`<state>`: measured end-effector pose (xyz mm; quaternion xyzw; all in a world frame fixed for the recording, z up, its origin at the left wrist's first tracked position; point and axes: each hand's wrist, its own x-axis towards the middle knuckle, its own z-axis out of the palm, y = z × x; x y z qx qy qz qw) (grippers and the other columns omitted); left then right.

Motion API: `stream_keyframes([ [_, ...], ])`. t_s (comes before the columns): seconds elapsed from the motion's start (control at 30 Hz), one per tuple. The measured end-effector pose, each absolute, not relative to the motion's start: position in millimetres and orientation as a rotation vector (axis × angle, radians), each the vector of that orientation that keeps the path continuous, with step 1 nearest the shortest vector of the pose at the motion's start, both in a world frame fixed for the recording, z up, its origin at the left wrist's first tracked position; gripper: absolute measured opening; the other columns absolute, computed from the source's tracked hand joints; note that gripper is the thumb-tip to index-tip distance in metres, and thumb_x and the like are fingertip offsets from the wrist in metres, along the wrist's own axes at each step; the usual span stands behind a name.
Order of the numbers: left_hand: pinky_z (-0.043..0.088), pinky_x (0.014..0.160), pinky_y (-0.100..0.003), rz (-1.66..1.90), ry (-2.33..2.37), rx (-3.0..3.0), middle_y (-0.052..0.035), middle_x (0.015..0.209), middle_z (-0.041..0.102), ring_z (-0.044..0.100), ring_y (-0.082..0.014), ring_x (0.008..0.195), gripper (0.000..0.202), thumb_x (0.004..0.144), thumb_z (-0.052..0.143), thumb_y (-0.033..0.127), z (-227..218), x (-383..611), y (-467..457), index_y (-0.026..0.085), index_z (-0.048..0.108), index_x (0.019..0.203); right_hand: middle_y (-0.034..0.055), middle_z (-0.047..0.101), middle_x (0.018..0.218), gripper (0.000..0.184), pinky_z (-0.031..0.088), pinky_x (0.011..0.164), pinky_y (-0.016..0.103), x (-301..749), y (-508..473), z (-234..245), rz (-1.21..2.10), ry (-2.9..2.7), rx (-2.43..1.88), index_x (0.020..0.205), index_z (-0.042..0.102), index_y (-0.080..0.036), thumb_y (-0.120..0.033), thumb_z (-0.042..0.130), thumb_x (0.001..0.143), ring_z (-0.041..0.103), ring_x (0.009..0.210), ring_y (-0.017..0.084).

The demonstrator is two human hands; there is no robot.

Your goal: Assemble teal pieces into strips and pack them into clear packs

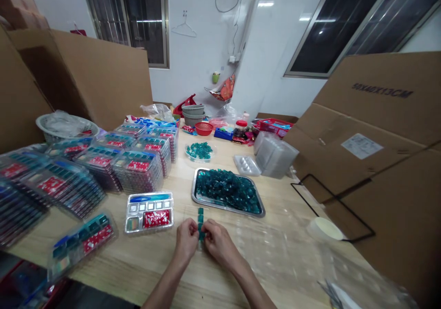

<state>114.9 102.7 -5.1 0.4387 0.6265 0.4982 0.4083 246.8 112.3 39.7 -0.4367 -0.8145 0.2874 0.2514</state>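
Fingers (pixel 207 228) of both hands: narrow, pinched close on a strip of teal cubes (pixel 200 221), with the left hand (pixel 187 241) at 9 o'clock of the strip and the right hand (pixel 219 243) at 3 o'clock. Strip position: upright in view, directly above the wooden table (pixel 148 272), between both hands. Contact between strip and table: cannot be told, lower end hidden by the fingers.

Handling estimate: light, stiff and glossy, so likely slippery under bare fingertips. Material unclear, so treat as breakable. Grip at the side edges, using fingertip pads only. Keep pressure even along the row, since a join between cubes may flex or part.

Surrounding items, with 12 o'clock straight ahead of the hands:
- 12 o'clock: steel tray (pixel 223 209) heaped with loose teal cubes, and farther on, a small clear dish (pixel 186 153) of the same cubes.
- 10 o'clock: open plastic pack (pixel 149 224) with compartments and a red card, just beyond it stacked packs (pixel 138 171).
- 3 o'clock: clear plastic sheet (pixel 275 254) lying flat, with a tape roll (pixel 325 228) at its far side.

Hand-to-tray spacing: near, not touching.
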Motion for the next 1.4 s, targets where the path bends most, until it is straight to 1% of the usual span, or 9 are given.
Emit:
stream_keyframes([
  [0.17, 0.034, 0.049, -0.019, 1.215, 1.557, 1.101, 0.0046, 0.053, 0.05, 0.05, -0.0106, 0.049, 0.01, 0.06, 0.047, 0.01, -6.9, 114.8, 101.3, 0.019, 0.05, 0.061, 0.0016, 0.054, 0.078, 0.028, 0.037, 0.065, 0.023, 250.0, 115.6, 42.1, 0.766, -2.203, -1.216, 0.077, 0.056, -0.018, 0.001, 0.041, 0.063, 0.052, 0.072, 0.015],
  [0.3, 0.034, 0.048, -0.019, 1.219, 1.545, 1.068, 0.0047, 0.052, 0.05, 0.049, -0.0106, 0.049, 0.007, 0.063, 0.049, 0.012, -6.8, 115.1, 99.8, 0.019, 0.05, 0.062, 0.0018, 0.055, 0.077, 0.03, 0.038, 0.067, 0.023, 249.8, 115.8, 42.7, 0.808, -2.232, -1.23, 0.077, 0.058, -0.017, 0.003, 0.041, 0.063, 0.053, 0.073, 0.015],
  [0.43, 0.035, 0.05, -0.019, 1.235, 1.538, 1.047, 0.004, 0.054, 0.05, 0.049, -0.0112, 0.053, 0.006, 0.062, 0.053, 0.013, -3.8, 113.9, 99.3, 0.019, 0.052, 0.061, 0.0025, 0.057, 0.078, 0.034, 0.038, 0.068, 0.023, 245.8, 112.3, 43.4, 0.82, -2.242, -1.204, 0.077, 0.061, -0.017, 0.004, 0.04, 0.063, 0.054, 0.075, 0.015],
  [0.57, 0.036, 0.052, -0.02, 1.237, 1.536, 1.034, 0.0033, 0.057, 0.051, 0.049, -0.0118, 0.055, 0.008, 0.061, 0.053, 0.011, 0.2, 112.2, 99.4, 0.019, 0.053, 0.06, 0.0032, 0.059, 0.081, 0.028, 0.039, 0.069, 0.023, 243.3, 109.0, 47.2, 0.842, -2.271, -1.193, 0.078, 0.063, -0.017, 0.001, 0.045, 0.068, 0.056, 0.076, 0.015],
  [0.73, 0.036, 0.052, -0.02, 1.224, 1.534, 1.018, 0.0039, 0.055, 0.05, 0.048, -0.0118, 0.053, 0.01, 0.061, 0.051, 0.009, 2.8, 111.7, 99.3, 0.019, 0.053, 0.061, 0.0057, 0.06, 0.087, 0.028, 0.04, 0.069, 0.023, 237.8, 106.0, 46.8, 0.716, -2.403, -1.24, 0.079, 0.064, -0.016, 0.001, 0.043, 0.073, 0.058, 0.079, 0.016],
  [0.9, 0.036, 0.051, -0.02, 1.22, 1.519, 1.019, 0.0036, 0.055, 0.051, 0.048, -0.0115, 0.053, 0.01, 0.061, 0.051, 0.009, 2.7, 111.2, 98.5, 0.019, 0.054, 0.062, 0.0056, 0.063, 0.083, 0.028, 0.04, 0.067, 0.022, 237.2, 109.7, 47.7, 0.772, -2.445, -1.266, 0.072, 0.066, -0.016, 0.001, 0.044, 0.072, 0.059, 0.076, 0.016],
  [1.0, 0.035, 0.05, -0.019, 1.225, 1.515, 1.024, 0.0035, 0.056, 0.051, 0.048, -0.011, 0.052, 0.01, 0.061, 0.05, 0.009, 1.3, 111.2, 98.6, 0.018, 0.054, 0.062, 0.0044, 0.064, 0.082, 0.027, 0.04, 0.068, 0.023, 243.1, 112.9, 54.1, 0.814, -2.431, -1.221, 0.074, 0.067, -0.017, 0.0, 0.047, 0.071, 0.059, 0.077, 0.016],
  [1.13, 0.034, 0.046, -0.019, 1.227, 1.514, 1.029, 0.0035, 0.057, 0.051, 0.048, -0.0108, 0.049, 0.011, 0.061, 0.047, 0.009, -1.2, 111.8, 98.7, 0.018, 0.053, 0.063, 0.0035, 0.061, 0.079, 0.027, 0.04, 0.066, 0.023, 247.5, 113.3, 59.7, 0.763, -2.346, -1.172, 0.075, 0.067, -0.018, -0.003, 0.045, 0.077, 0.057, 0.075, 0.015],
  [1.4, 0.035, 0.049, -0.02, 1.255, 1.481, 1.012, 0.0031, 0.056, 0.05, 0.048, -0.012, 0.053, 0.006, 0.06, 0.051, 0.013, -5.5, 110.7, 96.8, 0.019, 0.052, 0.059, 0.0071, 0.063, 0.079, 0.026, 0.039, 0.061, 0.023, 231.7, 105.1, 36.0, 0.622, -2.515, -1.174, 0.073, 0.066, -0.015, -0.001, 0.044, 0.076, 0.057, 0.07, 0.016],
])
